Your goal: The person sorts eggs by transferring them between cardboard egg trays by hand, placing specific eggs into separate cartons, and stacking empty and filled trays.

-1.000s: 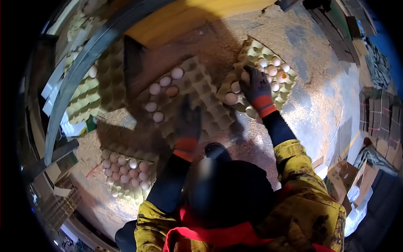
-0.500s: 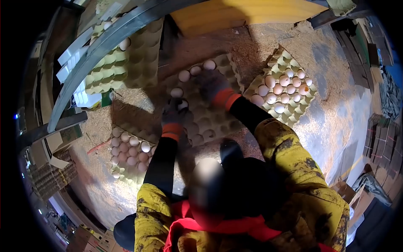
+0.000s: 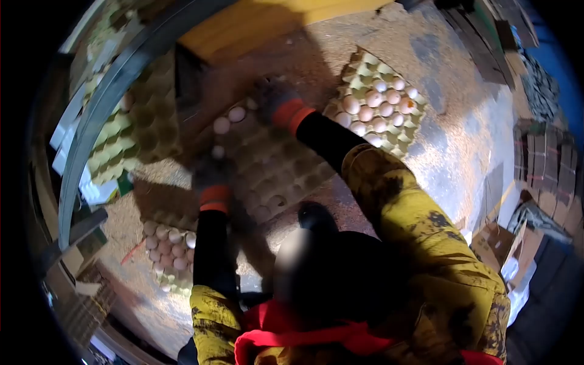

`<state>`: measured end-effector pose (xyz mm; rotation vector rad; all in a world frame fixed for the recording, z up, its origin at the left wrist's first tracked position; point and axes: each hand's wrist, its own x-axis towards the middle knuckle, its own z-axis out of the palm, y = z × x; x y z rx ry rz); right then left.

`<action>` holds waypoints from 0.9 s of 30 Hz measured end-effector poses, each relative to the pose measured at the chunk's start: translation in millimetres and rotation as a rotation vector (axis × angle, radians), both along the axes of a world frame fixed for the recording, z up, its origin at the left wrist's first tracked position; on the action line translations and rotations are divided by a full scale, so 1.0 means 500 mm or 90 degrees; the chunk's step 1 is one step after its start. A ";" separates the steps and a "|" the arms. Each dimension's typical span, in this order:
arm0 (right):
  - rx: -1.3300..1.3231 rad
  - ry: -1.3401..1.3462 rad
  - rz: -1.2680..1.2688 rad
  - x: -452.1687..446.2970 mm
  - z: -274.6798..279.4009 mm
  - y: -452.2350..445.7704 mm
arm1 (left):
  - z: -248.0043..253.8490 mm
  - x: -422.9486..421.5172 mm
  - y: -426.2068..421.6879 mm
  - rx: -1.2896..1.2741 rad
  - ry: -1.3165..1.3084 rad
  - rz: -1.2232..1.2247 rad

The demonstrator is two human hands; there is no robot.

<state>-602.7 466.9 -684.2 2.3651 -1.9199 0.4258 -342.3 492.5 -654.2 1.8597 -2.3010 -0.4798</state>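
Note:
A grey pulp egg tray [image 3: 277, 161] lies in the middle, mostly in shadow, with its near and right cups bare. Pale eggs [image 3: 221, 125] sit along its far-left side. Over that tray's left edge is my left hand [image 3: 211, 173], in a dark glove with an orange cuff; its fingers are lost in shadow and blur. My right hand [image 3: 272, 100], gloved the same way, is at the far edge beside the eggs. Its fingers are smeared by motion, so any grip is hidden.
To the right is a tray of eggs [image 3: 380, 100], one with an orange spot. Another egg tray [image 3: 170, 246] is at lower left. Stacked trays [image 3: 131, 125] stand behind a curved metal bar [image 3: 91, 128]. A yellow panel [image 3: 243, 27] borders the far side; flattened cardboard [image 3: 544, 158] is at right.
The view has turned, shifting the scene leftward. My right hand has gone from over the tray's cups to its far edge. An egg beside my left hand is now hidden.

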 end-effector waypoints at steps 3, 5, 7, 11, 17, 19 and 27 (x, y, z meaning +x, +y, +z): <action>0.040 -0.505 -0.220 -0.023 0.128 0.106 | 0.045 -0.028 -0.019 0.050 -0.074 -0.006; -0.013 -0.658 -0.314 -0.050 0.145 0.221 | 0.059 -0.006 -0.026 0.048 0.043 -0.039; 0.036 -0.733 -0.475 -0.093 0.206 0.343 | 0.039 0.024 -0.028 -0.010 0.077 -0.024; 0.063 -0.559 -0.646 -0.215 0.175 0.538 | 0.071 -0.011 0.037 0.126 0.242 0.042; 0.122 -0.404 -0.626 -0.235 0.152 0.587 | 0.119 -0.207 0.149 0.208 0.370 -0.181; -0.019 -0.453 -0.621 -0.247 0.133 0.573 | 0.092 -0.274 0.180 0.150 0.378 -0.267; -0.135 -0.326 -0.480 -0.211 0.132 0.527 | 0.054 -0.434 0.234 0.003 0.271 -0.422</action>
